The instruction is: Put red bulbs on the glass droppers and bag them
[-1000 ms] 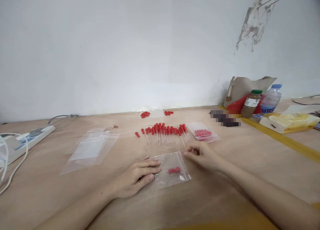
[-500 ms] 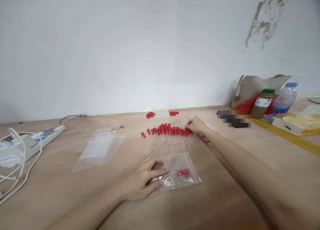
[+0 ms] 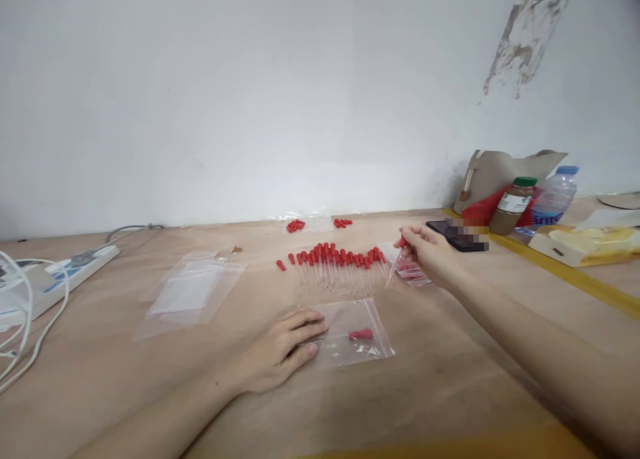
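Closest to the viewer, a person's left hand lies palm down on a wooden table, fingers loosely spread, the fingertips resting on the left part of a clear zip bag. Inside that bag, toward its zip end on the right, sits something red. Farther forward and to the right, the right hand pinches a dropper by its red top between thumb and fingers, its thin clear tube slanting down and to the left. Just beside it, partly behind the hand, is another zip bag with red tops showing through. Beyond the first bag, a row of red-topped droppers spans the middle of the table, tubes pointing toward the viewer. Well to the left are overlapping flat clear bags and a white power strip. Off to the right lie a dark phone, partly blurred out, a green-capped bottle and a water bottle. Farthest back, two small groups of red tops lie near a pale wall.
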Tool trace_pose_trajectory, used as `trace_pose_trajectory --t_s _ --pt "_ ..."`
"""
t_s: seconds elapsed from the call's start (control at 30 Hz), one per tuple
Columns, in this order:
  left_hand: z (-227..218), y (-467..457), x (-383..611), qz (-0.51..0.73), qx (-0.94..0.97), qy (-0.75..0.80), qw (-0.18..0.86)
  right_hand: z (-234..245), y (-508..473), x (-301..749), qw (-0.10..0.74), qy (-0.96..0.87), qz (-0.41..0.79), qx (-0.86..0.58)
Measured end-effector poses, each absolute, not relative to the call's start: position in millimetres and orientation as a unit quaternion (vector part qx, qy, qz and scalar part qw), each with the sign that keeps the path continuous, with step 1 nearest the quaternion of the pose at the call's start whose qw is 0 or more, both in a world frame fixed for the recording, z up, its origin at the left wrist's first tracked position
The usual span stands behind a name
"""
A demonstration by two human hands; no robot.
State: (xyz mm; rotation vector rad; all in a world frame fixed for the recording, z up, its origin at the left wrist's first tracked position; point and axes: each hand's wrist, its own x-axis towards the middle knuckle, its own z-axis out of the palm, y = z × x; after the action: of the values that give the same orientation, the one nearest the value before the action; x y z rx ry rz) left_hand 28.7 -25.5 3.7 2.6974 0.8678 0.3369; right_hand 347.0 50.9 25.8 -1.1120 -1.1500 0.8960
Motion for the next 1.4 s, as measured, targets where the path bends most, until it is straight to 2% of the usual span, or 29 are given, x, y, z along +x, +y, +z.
trace_pose_trajectory --t_s 0.07,0.23,0.43,0.5,0.6,0.7,0.77,0.87,1.1,1.2,1.3,1.4 --pt "3.8 -25.4 28.6 0.118 0.936 0.3 0.142 11.0 30.5 343.7 0.592 -0.495 0.398 -0.495" --pt "3.1 -25.5 28.8 0.13 0.936 0.294 0.141 -15.4 5.5 331.1 0.638 -0.453 0.403 -0.474" --pt "1.9 -25.9 29.8 0.138 0.934 0.296 0.147 -24.6 2.1 321.9 0.633 -0.363 0.501 -0.465" --pt "2.0 -26.4 30.0 0.144 0.931 0.301 0.151 -22.8 -2.7 321.4 0.593 -0.359 0.554 -0.461" --pt "2.2 -27.1 29.9 0.148 0.927 0.307 0.155 -18.4 -10.9 323.8 0.465 -0.452 0.612 -0.452" --pt "2.2 -27.0 29.8 0.144 0.927 0.31 0.153 -15.8 -15.7 324.3 0.352 -0.586 0.57 -0.457" --pt "2.3 -26.7 29.8 0.142 0.927 0.312 0.153 -15.8 -16.8 320.5 0.338 -0.639 0.517 -0.46" --pt "2.6 -26.4 30.2 0.137 0.926 0.315 0.156 -16.6 -17.7 310.9 0.364 -0.643 0.47 -0.482" --pt "0.6 -25.8 29.7 0.141 0.927 0.315 0.149 -15.3 -24.1 304.8 0.323 -0.638 0.537 -0.447" --pt "0.4 -22.9 28.3 0.138 0.926 0.32 0.147 -14.8 -17.3 312.0 0.33 -0.646 0.477 -0.496" --pt "1.2 -18.4 27.0 0.126 0.927 0.319 0.151 -11.8 2.7 322.7 0.351 -0.695 0.306 -0.548" --pt "1.1 -14.9 26.2 0.12 0.929 0.316 0.154 -3.5 30.6 330.7 0.331 -0.723 0.159 -0.585"
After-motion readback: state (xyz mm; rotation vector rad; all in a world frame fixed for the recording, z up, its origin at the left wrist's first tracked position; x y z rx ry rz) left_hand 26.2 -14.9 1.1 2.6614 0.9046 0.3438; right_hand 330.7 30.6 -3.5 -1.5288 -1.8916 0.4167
